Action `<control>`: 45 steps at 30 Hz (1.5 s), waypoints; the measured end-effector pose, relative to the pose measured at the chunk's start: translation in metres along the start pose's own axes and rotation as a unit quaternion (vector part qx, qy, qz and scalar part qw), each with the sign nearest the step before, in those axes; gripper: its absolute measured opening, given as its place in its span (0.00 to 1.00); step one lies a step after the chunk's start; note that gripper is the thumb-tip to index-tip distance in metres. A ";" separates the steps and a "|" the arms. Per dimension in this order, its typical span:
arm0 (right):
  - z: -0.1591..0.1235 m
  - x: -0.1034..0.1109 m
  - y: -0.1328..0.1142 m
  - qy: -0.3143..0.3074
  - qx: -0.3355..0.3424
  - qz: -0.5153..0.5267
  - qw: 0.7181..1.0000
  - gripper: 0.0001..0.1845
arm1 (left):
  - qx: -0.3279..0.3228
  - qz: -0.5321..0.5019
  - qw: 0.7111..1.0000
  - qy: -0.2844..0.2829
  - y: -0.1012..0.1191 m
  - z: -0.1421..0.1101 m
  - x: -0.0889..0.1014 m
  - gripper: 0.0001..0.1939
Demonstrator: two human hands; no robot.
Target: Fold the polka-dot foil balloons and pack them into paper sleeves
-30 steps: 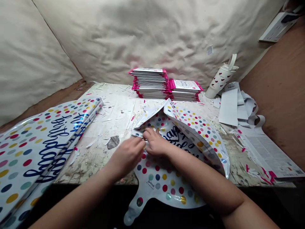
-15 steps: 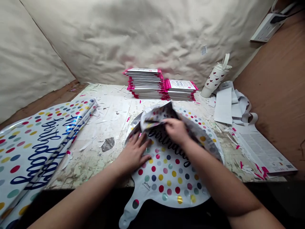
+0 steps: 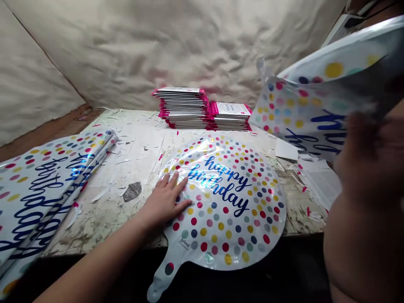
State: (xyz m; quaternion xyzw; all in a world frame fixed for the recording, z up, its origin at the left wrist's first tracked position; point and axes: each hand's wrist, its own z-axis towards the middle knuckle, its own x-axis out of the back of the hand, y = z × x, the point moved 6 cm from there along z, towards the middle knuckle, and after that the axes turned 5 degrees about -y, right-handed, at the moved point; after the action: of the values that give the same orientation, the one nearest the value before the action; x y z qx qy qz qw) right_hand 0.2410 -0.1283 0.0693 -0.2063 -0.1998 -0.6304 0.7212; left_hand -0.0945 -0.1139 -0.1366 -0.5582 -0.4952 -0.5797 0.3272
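Lying flat on the counter (image 3: 135,155), one foil balloon (image 3: 227,202) sits under the spread left hand (image 3: 166,200). Raised at far right, the blurred right hand (image 3: 362,155) overlaps a second balloon (image 3: 315,97), its grip impossible to tell.

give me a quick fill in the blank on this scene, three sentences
The left hand rests with fingers spread on a flat foil balloon that reads "happy ____".
Behind that balloon, pink-edged packs stand in ____ stacks.
The blurred right hand is raised beside a second foil balloon, whose lettering is ____.

Missing words: birthday; two; blue
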 end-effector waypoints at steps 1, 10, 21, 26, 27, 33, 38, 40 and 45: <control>-0.007 0.001 -0.019 -0.007 0.080 0.057 0.995 0.16 | 0.001 -0.030 0.999 0.016 -0.003 0.000 0.004 0.33; -0.176 -0.078 -0.082 -0.339 0.303 0.327 0.829 0.19 | 0.159 -0.427 0.876 0.156 -0.061 0.004 0.031 0.21; -0.187 -0.099 -0.072 -0.381 0.294 0.387 0.786 0.18 | -0.169 -0.122 0.971 0.120 0.049 0.067 0.044 0.18; -0.185 -0.091 -0.066 -0.360 0.319 0.391 0.785 0.18 | -0.358 0.025 0.930 -0.085 0.123 0.058 -0.013 0.24; -0.186 -0.087 -0.064 -0.347 0.320 0.386 0.793 0.18 | -0.323 0.037 0.942 -0.080 0.124 0.061 -0.016 0.25; -0.199 -0.073 -0.056 -0.372 0.297 0.419 0.773 0.19 | -0.282 0.052 0.957 -0.049 0.135 0.064 -0.022 0.28; -0.174 -0.098 -0.044 -0.469 0.113 0.442 0.756 0.16 | -0.275 0.030 0.958 -0.080 0.145 0.078 -0.038 0.30; -0.160 -0.115 -0.040 -0.508 0.018 0.394 0.766 0.17 | -0.273 0.017 0.954 -0.120 0.136 0.082 -0.042 0.30; -0.144 -0.158 -0.039 -0.593 -0.127 0.286 0.742 0.18 | -0.256 0.006 0.956 -0.143 0.054 0.060 -0.021 0.31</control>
State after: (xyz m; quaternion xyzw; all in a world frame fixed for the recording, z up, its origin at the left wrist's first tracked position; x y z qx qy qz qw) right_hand 0.1866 -0.0817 -0.1360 -0.6752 -0.4369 -0.1647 0.5710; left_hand -0.0209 -0.0769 -0.1523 -0.7037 -0.3683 -0.5989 0.1025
